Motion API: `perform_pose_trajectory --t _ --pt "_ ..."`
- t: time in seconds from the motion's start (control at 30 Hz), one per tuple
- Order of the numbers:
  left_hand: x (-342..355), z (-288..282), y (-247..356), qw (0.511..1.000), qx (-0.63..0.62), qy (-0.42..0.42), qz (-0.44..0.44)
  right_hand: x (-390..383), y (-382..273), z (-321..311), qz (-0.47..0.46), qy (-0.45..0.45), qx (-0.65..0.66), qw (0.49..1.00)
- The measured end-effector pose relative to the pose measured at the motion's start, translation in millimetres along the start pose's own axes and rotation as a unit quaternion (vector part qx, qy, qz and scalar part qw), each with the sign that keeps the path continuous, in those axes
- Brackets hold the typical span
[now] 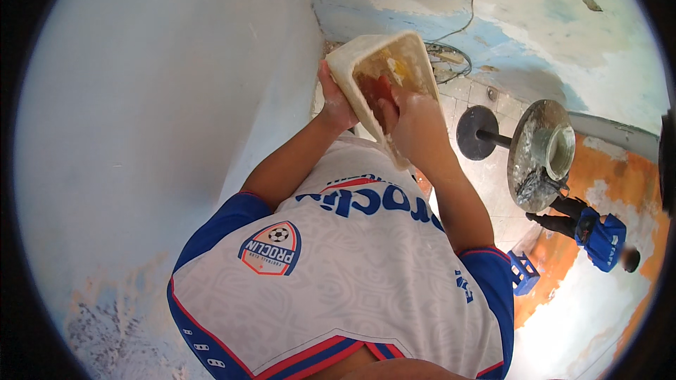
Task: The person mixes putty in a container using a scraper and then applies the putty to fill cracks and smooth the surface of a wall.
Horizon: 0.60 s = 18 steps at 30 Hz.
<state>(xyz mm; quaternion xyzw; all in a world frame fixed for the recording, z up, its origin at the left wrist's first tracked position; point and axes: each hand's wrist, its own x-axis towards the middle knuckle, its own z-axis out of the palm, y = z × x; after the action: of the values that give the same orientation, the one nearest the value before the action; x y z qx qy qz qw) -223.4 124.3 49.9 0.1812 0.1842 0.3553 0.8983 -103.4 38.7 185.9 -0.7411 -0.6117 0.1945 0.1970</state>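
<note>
My left hand (336, 102) grips the left side of a cream plastic tub (343, 56), which is tilted and crusted inside with pale material and a yellow patch. My right hand (415, 127) reaches into the tub with its fingers bent around or against a reddish item (374, 90), too hidden to make out. Pale powder marks both hands.
A pale wall (141, 98) fills the left. On the right stand a round pedestal table (529, 188) with a whitish bucket (561, 151), a blue crate or stool (522, 274) and a person in blue (598, 243). A coiled cable (458, 60) lies beyond the tub.
</note>
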Motion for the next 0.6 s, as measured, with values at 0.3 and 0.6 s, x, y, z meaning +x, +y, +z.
perform_pose_trajectory --t 0.3,0.6 --pt "7 -7 -9 1.000 -0.018 -0.008 -0.009 -1 9 -3 0.017 0.036 -0.005 0.999" --pt "13 -15 1 0.998 -0.053 -0.020 -0.022 -3 3 -15 0.014 0.036 0.014 0.999"
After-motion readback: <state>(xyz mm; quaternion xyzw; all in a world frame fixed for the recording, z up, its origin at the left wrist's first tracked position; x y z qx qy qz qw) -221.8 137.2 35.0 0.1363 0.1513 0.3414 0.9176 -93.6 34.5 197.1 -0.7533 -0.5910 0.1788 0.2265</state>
